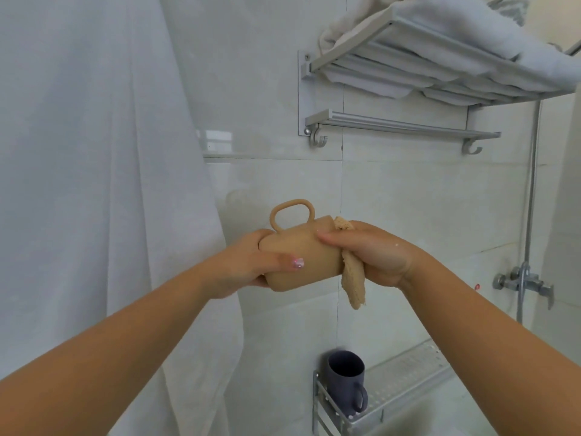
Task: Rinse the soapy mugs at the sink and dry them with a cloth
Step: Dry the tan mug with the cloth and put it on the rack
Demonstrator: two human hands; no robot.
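Observation:
A tan mug (309, 253) lies on its side in the air, handle pointing up, mouth toward the right. My left hand (248, 262) grips its base end, thumb across the side. My right hand (371, 250) holds a tan cloth (353, 278) at the mug's mouth, thumb on the mug's wall; part of the cloth hangs down below the hand. A dark grey mug (345, 383) stands upright on a metal wall shelf (405, 391) below my hands.
A white curtain (94, 184) hangs at the left. A metal towel rack (408, 73) with folded white towels is mounted high on the tiled wall, with hooks under it. A shower tap and hose (525, 278) are at the right.

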